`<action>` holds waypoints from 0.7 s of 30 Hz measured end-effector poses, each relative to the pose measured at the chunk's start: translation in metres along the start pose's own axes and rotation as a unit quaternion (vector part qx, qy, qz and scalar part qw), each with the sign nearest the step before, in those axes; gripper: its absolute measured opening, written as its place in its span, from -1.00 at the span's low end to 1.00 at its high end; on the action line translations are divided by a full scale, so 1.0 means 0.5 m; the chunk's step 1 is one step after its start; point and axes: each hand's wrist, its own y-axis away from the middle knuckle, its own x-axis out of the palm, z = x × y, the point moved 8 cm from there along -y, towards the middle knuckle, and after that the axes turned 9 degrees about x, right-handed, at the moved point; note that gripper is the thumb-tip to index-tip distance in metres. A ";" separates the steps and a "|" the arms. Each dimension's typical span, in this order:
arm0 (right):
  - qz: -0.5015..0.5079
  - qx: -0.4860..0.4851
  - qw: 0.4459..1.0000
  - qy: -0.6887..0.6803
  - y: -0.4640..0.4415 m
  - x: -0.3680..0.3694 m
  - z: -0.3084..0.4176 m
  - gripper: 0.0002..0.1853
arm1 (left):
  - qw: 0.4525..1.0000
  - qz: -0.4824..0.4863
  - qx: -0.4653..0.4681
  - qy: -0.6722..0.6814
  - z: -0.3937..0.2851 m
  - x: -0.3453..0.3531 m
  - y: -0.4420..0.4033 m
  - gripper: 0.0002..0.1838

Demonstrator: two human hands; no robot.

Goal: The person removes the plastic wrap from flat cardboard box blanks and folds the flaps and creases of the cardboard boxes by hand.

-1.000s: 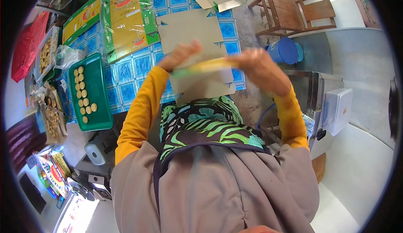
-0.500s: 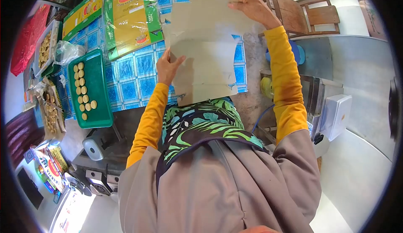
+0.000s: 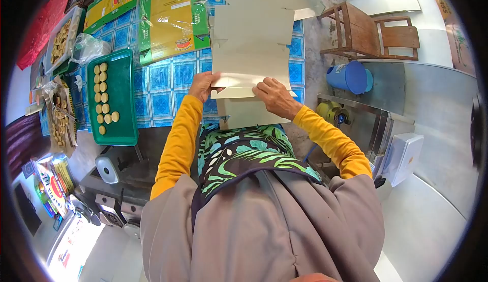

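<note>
A flat, pale grey-beige cardboard box blank with cut slots lies in front of me, its near flap bent upward along a crease. My left hand is closed on the flap's left corner, thumb on top. My right hand has its fingers curled over the flap's near edge, right of the middle. Under the blank, a second cardboard sheet reaches toward my apron. To the left lie printed green and yellow box blanks, partly in clear plastic.
A green tray with several round pastries stands at the left of the blue-tiled tablecloth. Beyond it is a white container of more pastries. On the right are a wooden chair, a blue bucket and a gas cylinder.
My right hand has come down from the blank's far right corner to its near edge. The blank now lies lower, with its near flap bent up between both hands.
</note>
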 end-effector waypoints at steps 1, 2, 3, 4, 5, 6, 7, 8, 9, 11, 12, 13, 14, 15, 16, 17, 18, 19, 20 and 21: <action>-0.018 0.046 0.995 -0.091 -0.007 -0.007 -0.014 -0.70 | 0.986 -0.016 0.007 0.166 0.010 0.001 0.008 -0.65; -0.035 0.092 0.979 -0.181 -0.012 -0.010 -0.028 -0.78 | 0.945 -0.031 0.013 0.327 0.021 -0.001 0.020 -0.61; -0.037 0.093 0.978 -0.181 -0.018 -0.007 -0.030 -0.78 | 0.945 -0.031 0.013 0.325 0.033 0.002 0.045 -0.61; 0.011 0.172 0.949 -0.265 -0.022 0.018 -0.057 -0.79 | 0.932 -0.011 0.046 0.359 0.038 0.015 0.076 -0.60; 0.060 0.249 0.903 -0.344 -0.019 0.047 -0.080 -0.81 | 0.916 0.009 0.078 0.393 0.042 0.030 0.100 -0.60; 0.063 0.247 0.904 -0.344 -0.027 0.056 -0.085 -0.81 | 0.916 0.007 0.078 0.395 0.045 0.055 0.115 -0.60; 0.092 0.277 0.880 -0.376 -0.031 0.080 -0.092 -0.78 | 0.938 0.019 0.080 0.336 0.045 0.088 0.134 -0.63; 0.122 0.305 0.852 -0.407 -0.033 0.105 -0.091 -0.75 | 0.957 0.028 0.081 0.277 0.048 0.115 0.146 -0.65; 0.127 0.299 0.853 -0.408 -0.042 0.111 -0.083 -0.75 | 0.956 0.022 0.084 0.279 0.052 0.127 0.142 -0.65; 0.147 0.341 0.838 -0.400 -0.046 0.125 -0.083 -0.75 | 0.970 -0.073 0.073 0.221 0.073 0.121 0.117 -0.70; 0.151 0.336 0.840 -0.398 -0.053 0.125 -0.078 -0.75 | 0.961 -0.120 0.060 0.241 0.087 0.114 0.109 -0.72; 0.163 0.345 0.850 -0.363 -0.058 0.129 -0.078 -0.74 | 0.960 -0.124 0.063 0.245 0.093 0.118 0.102 -0.72; 0.174 0.355 0.858 -0.329 -0.064 0.134 -0.076 -0.74 | 0.954 -0.149 0.059 0.252 0.103 0.114 0.098 -0.74; 0.178 0.352 0.858 -0.330 -0.065 0.153 -0.067 -0.74 | 0.949 -0.174 0.053 0.259 0.116 0.105 0.098 -0.76; 0.089 0.295 0.929 -0.205 -0.077 0.144 -0.054 -0.62 | 0.948 -0.177 0.052 0.259 0.131 0.100 0.094 -0.76; -0.003 0.228 0.971 -0.072 -0.083 0.133 -0.034 -0.50 | 0.950 -0.185 0.053 0.247 0.145 0.094 0.090 -0.77; -0.001 0.226 0.971 -0.072 -0.087 0.146 -0.029 -0.50 | 0.951 -0.192 0.056 0.237 0.142 0.094 0.089 -0.79; -0.066 0.196 0.978 -0.028 -0.094 0.137 -0.016 -0.41 | 0.950 -0.195 0.057 0.239 0.139 0.093 0.088 -0.79; -0.129 0.167 0.977 0.014 -0.093 0.128 0.001 -0.33 | 0.949 -0.181 0.048 0.254 0.141 0.094 0.091 -0.82; -0.128 0.166 0.978 0.010 -0.094 0.132 0.005 -0.33 | 0.948 -0.166 0.040 0.268 0.141 0.094 0.092 -0.84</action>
